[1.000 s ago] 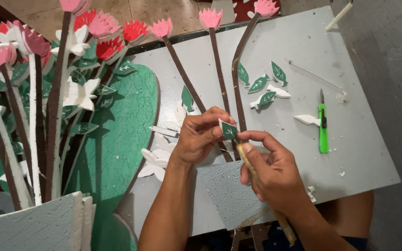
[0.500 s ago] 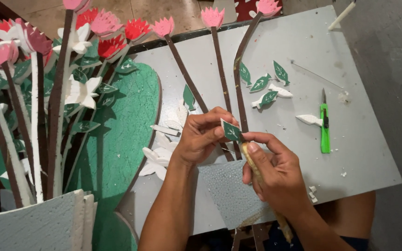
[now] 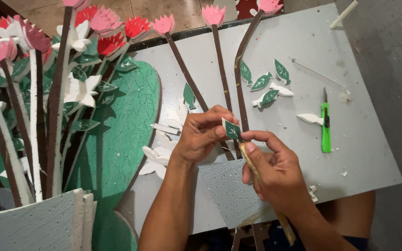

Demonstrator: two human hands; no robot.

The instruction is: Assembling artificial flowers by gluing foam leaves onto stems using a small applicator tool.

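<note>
A grey board [image 3: 303,28] serves as the work surface, with tiled floor visible at twelve o'clock. The yellowish stick [image 3: 257,172] is largely hidden in the right hand [image 3: 275,176], which is clenched on it; its long axis runs from eleven to five o'clock. A small green leaf [image 3: 232,129] is pinched by the left hand [image 3: 203,137] near the centre, against a brown stem [image 3: 239,88].

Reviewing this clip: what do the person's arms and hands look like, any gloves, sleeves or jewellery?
Both forearms are bare up to the frame edge, with no sleeves in view. The left hand and right hand wear no gloves; no rings, watch or bracelets show on the visible sides.
</note>
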